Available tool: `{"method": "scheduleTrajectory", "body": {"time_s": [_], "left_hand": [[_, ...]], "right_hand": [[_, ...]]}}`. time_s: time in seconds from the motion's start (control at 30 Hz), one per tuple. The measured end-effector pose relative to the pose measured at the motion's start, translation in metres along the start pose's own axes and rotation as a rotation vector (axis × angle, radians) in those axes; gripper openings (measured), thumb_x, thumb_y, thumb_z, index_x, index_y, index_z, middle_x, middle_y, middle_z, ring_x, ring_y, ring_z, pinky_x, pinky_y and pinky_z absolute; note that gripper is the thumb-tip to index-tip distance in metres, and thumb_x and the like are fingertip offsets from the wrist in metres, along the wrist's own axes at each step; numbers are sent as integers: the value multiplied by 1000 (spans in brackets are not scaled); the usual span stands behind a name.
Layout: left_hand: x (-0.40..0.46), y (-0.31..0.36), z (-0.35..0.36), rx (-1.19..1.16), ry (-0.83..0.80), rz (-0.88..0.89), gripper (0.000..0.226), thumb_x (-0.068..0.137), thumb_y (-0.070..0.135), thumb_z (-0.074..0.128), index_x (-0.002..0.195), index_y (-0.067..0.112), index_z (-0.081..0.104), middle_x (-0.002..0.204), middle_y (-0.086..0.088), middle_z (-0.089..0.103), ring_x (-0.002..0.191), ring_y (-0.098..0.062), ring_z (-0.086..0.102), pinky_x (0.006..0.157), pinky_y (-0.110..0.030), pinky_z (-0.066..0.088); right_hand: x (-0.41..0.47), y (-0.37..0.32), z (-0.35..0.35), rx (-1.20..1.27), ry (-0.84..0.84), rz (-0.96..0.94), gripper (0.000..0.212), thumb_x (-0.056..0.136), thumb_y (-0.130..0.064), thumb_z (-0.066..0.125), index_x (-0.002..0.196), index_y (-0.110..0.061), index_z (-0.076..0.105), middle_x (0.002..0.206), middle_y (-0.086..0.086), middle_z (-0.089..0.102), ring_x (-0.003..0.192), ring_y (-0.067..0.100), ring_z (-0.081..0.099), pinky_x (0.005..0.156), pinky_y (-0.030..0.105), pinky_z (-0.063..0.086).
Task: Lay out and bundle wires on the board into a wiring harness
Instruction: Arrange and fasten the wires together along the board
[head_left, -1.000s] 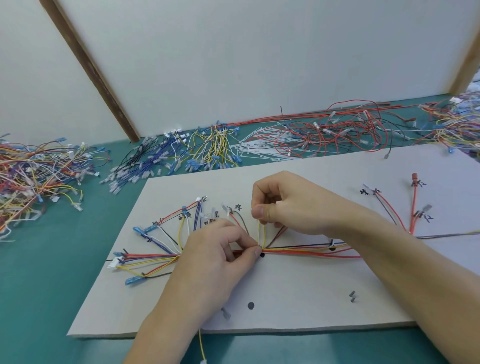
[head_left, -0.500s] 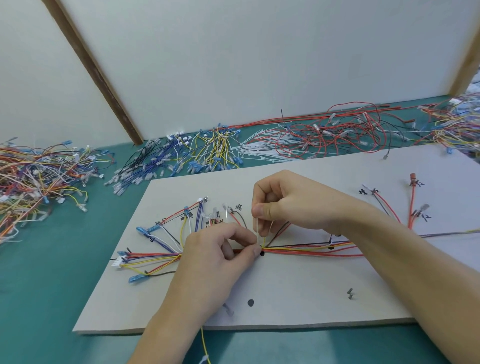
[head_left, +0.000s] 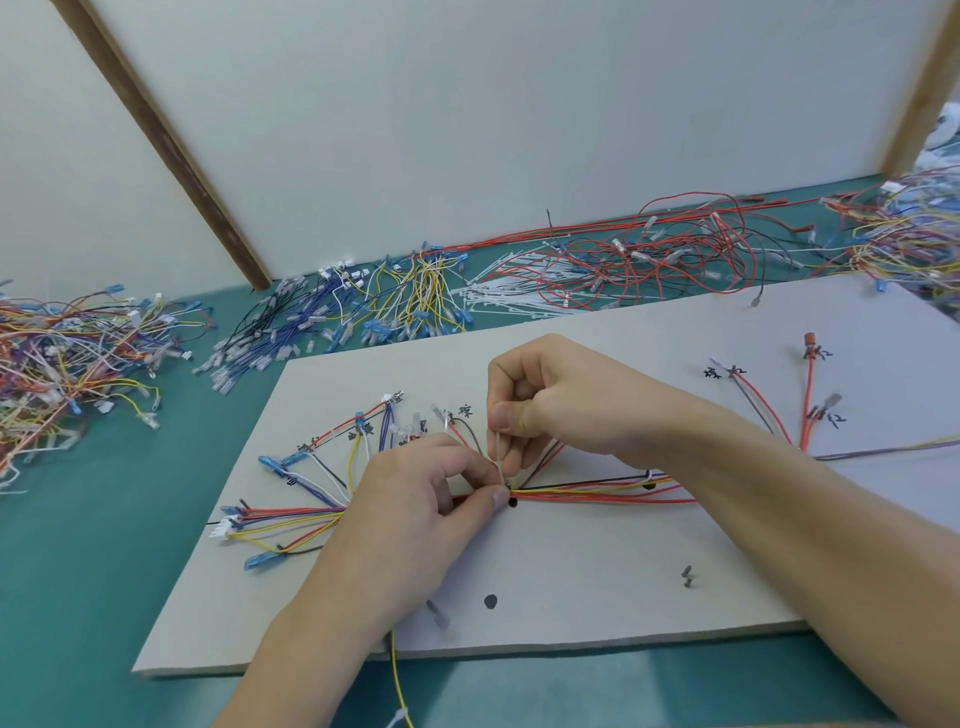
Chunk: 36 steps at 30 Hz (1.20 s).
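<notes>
A pale board (head_left: 597, 582) lies on the teal table with a bundle of red, yellow and black wires (head_left: 597, 491) running across its middle. Branches with blue connectors (head_left: 291, 512) fan out at the left. My left hand (head_left: 415, 514) pinches the bundle between thumb and forefinger where a white cable tie (head_left: 497, 457) wraps it. Above it, my right hand (head_left: 545, 405) pinches the upright tail of that tie. More red branches (head_left: 808, 400) rise at the board's right.
Loose wire piles lie around the board: a multicoloured heap (head_left: 67, 353) at far left, blue and yellow wires (head_left: 363, 312) behind, white cable ties (head_left: 514, 296) and red wires (head_left: 675, 254) at the back, another tangle (head_left: 904, 234) at right. A yellow wire (head_left: 397, 680) hangs off the front edge.
My right hand has shifted slightly upward, and the white tie tail now shows taut below its thumb. The left hand keeps its pinch on the bundle.
</notes>
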<state>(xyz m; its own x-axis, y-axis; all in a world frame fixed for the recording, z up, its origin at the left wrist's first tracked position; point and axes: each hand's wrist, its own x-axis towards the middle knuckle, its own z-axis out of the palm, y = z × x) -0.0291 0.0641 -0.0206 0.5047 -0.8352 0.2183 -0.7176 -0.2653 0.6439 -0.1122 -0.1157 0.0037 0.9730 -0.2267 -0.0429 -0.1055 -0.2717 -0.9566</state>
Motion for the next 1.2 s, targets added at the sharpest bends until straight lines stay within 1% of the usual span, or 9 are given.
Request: {"method": "scheduleTrajectory", "body": {"time_s": [0.3, 0.47, 0.57, 0.67, 0.77, 0.9, 1.03, 1.13, 1.2], "left_hand": [[0, -3, 2, 25, 0, 13, 16, 85, 23, 81, 74, 32, 73, 72, 31, 56, 51, -5, 45, 55, -11, 32], [-5, -4, 4, -49, 51, -19, 13, 85, 23, 81, 78, 33, 78, 79, 25, 61, 56, -8, 47, 60, -13, 34], [-6, -7, 0, -207, 16, -64, 16, 88, 18, 79, 86, 34, 82, 86, 15, 71, 54, -6, 54, 57, -17, 43], [-11, -10, -19, -409, -9, -113, 12, 88, 30, 79, 98, 36, 80, 77, -2, 75, 62, -16, 69, 56, -27, 55], [-11, -20, -47, -461, 246, -56, 26, 79, 43, 77, 100, 28, 81, 75, -6, 75, 64, -20, 70, 57, -28, 57], [20, -46, -77, -554, 625, -111, 11, 92, 19, 71, 96, 26, 80, 91, 2, 79, 87, -19, 74, 83, -36, 61], [44, -64, -65, -569, 503, -199, 20, 99, 11, 66, 111, 25, 75, 110, 11, 77, 110, -5, 70, 101, -35, 52], [48, -67, -47, -499, 355, -205, 18, 100, 19, 66, 112, 31, 74, 110, 22, 75, 102, 10, 67, 93, -22, 48], [47, -70, -44, -444, 339, -207, 17, 101, 24, 64, 110, 35, 73, 107, 28, 73, 99, 14, 65, 87, -19, 45]], "right_hand": [[2, 4, -3, 34, -25, -34, 21, 98, 3, 57, 79, -4, 62, 84, 33, 70, 65, 29, 69, 62, 33, 57], [0, -6, -20, -54, -66, -38, 12, 97, -9, 67, 89, 0, 68, 91, 23, 75, 78, 29, 74, 75, 43, 59], [-5, -17, -48, -189, 44, 37, 16, 98, -22, 68, 94, -8, 73, 93, 6, 79, 90, 23, 76, 90, 47, 59], [-27, -21, -90, -278, 111, 117, 19, 95, -36, 69, 99, -19, 77, 97, -1, 80, 94, 16, 75, 88, 42, 60], [-57, -8, -125, -263, 285, 91, 15, 95, -33, 68, 96, -22, 78, 96, 0, 80, 94, 13, 75, 87, 39, 59], [-88, 30, -148, -198, 713, 41, 18, 101, -25, 62, 92, -20, 77, 90, -1, 80, 90, 10, 75, 86, 34, 59], [-100, 62, -144, -240, 796, 54, 21, 103, -28, 56, 96, -31, 75, 95, -16, 78, 92, 6, 72, 86, 28, 54], [-100, 71, -144, -290, 944, -23, 24, 104, -29, 54, 95, -35, 76, 101, -25, 75, 97, -9, 65, 84, 21, 45], [-96, 77, -147, -144, 951, -13, 28, 106, -27, 49, 98, -32, 75, 107, -17, 76, 108, -4, 66, 94, 25, 47]]}}
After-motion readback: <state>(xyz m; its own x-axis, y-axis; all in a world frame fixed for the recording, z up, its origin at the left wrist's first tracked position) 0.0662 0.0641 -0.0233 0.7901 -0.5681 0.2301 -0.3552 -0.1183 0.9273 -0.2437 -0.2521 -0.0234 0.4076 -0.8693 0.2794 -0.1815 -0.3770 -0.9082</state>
